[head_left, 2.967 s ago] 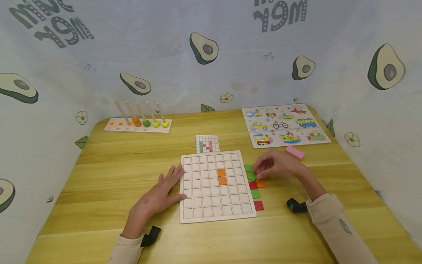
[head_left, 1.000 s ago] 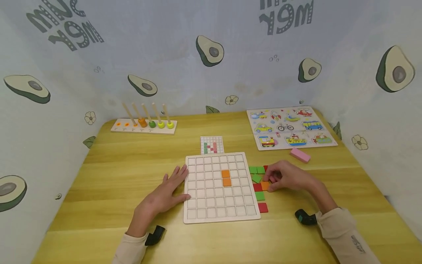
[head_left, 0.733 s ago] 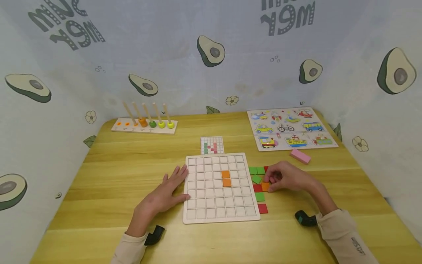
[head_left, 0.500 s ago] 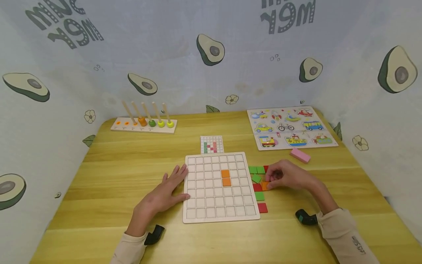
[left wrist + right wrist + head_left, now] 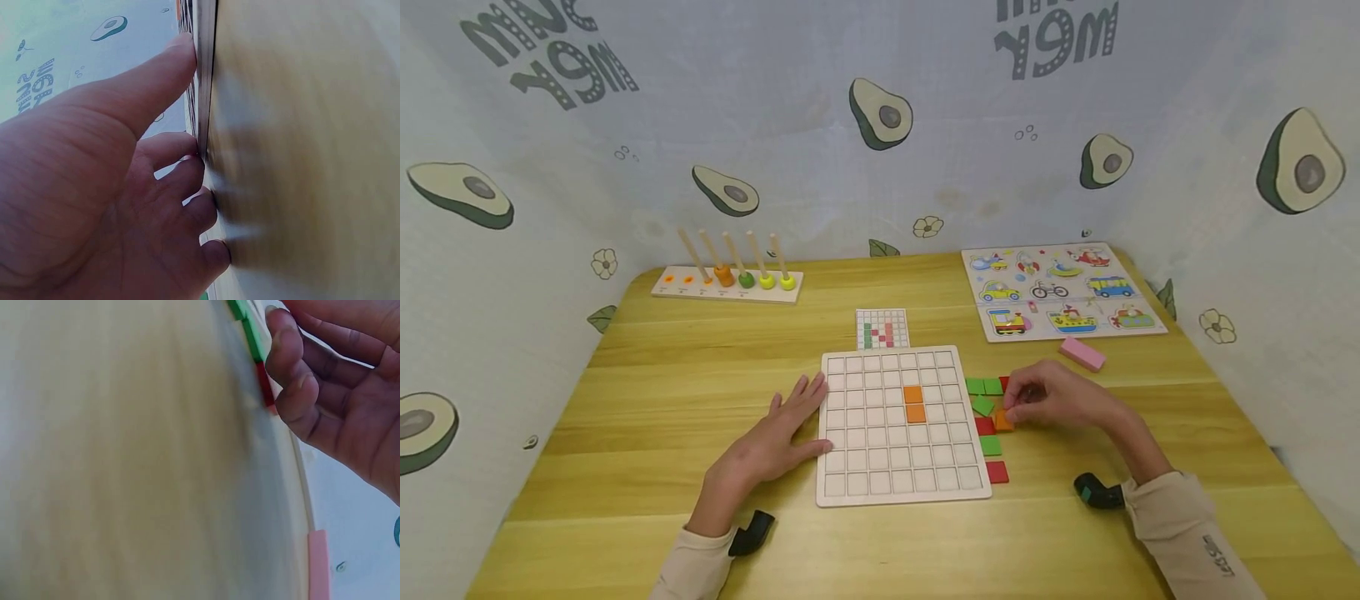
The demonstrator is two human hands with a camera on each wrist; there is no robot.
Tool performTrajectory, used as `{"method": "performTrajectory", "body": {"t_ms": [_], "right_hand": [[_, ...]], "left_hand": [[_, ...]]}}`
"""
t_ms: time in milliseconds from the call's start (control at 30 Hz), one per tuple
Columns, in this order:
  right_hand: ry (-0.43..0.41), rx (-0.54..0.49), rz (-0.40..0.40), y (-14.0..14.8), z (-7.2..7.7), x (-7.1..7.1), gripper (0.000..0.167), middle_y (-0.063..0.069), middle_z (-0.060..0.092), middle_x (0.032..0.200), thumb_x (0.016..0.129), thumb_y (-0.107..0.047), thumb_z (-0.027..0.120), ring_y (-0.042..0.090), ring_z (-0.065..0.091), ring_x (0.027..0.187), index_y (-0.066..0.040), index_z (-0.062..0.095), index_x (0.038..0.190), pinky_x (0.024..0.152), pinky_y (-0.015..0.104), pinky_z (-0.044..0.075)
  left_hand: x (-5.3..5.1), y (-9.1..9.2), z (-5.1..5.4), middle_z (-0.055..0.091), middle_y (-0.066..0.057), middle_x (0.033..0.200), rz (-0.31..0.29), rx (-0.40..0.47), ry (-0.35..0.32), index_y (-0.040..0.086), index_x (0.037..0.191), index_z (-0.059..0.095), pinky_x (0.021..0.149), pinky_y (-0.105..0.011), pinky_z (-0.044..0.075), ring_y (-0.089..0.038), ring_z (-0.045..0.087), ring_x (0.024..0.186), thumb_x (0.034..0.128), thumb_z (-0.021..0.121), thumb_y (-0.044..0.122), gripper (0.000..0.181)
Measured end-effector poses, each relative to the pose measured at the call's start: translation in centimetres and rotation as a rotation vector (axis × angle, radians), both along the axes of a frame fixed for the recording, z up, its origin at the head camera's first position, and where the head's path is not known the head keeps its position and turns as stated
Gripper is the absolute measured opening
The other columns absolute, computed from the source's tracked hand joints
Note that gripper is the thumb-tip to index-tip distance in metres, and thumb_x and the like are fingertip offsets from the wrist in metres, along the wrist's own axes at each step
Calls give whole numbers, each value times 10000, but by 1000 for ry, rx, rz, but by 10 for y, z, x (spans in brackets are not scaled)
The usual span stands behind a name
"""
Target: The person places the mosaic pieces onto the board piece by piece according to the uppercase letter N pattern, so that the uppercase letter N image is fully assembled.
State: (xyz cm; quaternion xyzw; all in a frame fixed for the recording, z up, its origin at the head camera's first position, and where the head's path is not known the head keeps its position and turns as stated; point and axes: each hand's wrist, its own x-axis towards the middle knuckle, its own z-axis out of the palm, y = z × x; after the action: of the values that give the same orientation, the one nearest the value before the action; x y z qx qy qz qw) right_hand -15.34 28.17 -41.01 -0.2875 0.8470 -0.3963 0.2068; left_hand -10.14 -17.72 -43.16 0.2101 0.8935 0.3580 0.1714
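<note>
The left hand rests with spread fingers on the left edge of a pale wooden grid board. In the left wrist view, the left hand's thumb and fingertips touch the board's edge. Two orange tiles sit one above the other in the grid. Right of the board, the right hand pinches a loose orange tile at its upper right corner. Green tiles and red tiles lie around it. Curled fingers of the right hand show in the right wrist view; the orange tile is hidden there.
A small pattern card touches the board's far edge. A peg stand with coloured beads stands at the back left. At the back right lie a picture puzzle and a pink block. A printed cloth hangs behind the table.
The right hand has moved from the green tiles to the loose orange tile, and its thumb and fingers have drawn together at that tile's corner. The left hand stays on the board.
</note>
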Motion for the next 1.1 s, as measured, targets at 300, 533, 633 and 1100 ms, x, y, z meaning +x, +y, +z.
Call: {"method": "performTrajectory", "body": {"t_ms": [300,533,633,1100], "right_hand": [[-5,-83,-25,-12,7,0,115,-7,750,860,980,-120,809,148,647,713,-8,784,987,650,203,547],[38,-185,10,-32,15,-3,97,48,781,901,975,-28,784,216,669,713,-18,820,1065,667,229,583],[42,-205,54,-42,16,-8,84,77,784,885,970,-17,785,274,665,706,-43,837,1031,669,230,579],[-24,-126,108,-85,13,-22,64,37,769,769,979,-80,797,369,682,693,-46,850,991,669,192,536]], "left_hand": [[-1,3,0,145,-124,1802,-3,5,-4,5,1700,250,1324,-637,-17,-370,33,1672,1053,727,238,838],[0,2,1,145,-124,1802,6,8,-6,3,1700,251,1325,-632,-19,-368,32,1672,1048,732,231,842],[0,1,1,142,-129,1801,7,13,-5,0,1700,246,1323,-636,-23,-370,29,1671,1050,730,229,842],[0,0,0,150,-114,1803,12,9,3,9,1701,253,1326,-630,-17,-365,43,1673,1050,731,236,840]]}}
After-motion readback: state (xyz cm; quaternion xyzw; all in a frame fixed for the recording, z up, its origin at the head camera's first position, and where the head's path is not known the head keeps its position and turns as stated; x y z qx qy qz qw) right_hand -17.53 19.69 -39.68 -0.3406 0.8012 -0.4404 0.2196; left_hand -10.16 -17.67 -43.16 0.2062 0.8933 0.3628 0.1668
